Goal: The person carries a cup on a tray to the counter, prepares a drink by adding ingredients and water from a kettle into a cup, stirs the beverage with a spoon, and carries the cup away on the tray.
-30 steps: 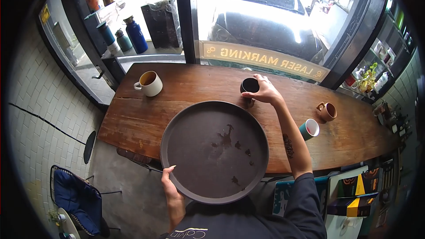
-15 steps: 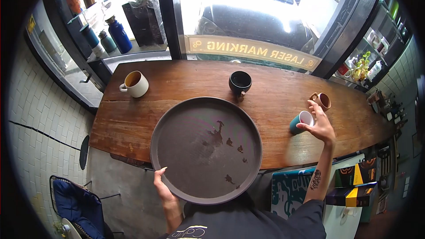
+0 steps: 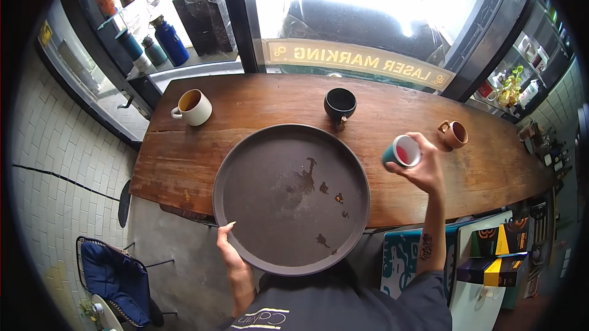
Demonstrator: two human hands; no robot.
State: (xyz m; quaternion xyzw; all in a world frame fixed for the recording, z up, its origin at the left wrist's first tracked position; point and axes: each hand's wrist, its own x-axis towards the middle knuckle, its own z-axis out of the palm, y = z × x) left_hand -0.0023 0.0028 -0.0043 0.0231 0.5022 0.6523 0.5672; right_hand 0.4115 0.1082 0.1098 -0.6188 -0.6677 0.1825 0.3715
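Observation:
My left hand (image 3: 230,254) grips the near-left rim of a round dark serving tray (image 3: 276,208), thumb on top and the other fingers hidden beneath. Wet patches mark the tray's surface. In my right hand (image 3: 424,168) is a teal cup (image 3: 391,157) with a white inside and some red in it, tilted and held above the table right of the tray. A brown mug (image 3: 455,134) stands beyond that hand to the right. Behind the tray is a black cup (image 3: 340,107), and a white mug (image 3: 195,113) with a yellowish inside stands at the far left.
The wooden table (image 3: 178,165) runs along a window with a car outside. Bottles (image 3: 169,41) stand on a shelf at the left. A blue-cushioned chair (image 3: 115,279) is at lower left. Boxes (image 3: 500,254) lie on a white surface at lower right.
My right hand has closed around the teal cup and lifted it, moving it left toward the tray. My left hand still holds the tray; the whole view has shifted slightly.

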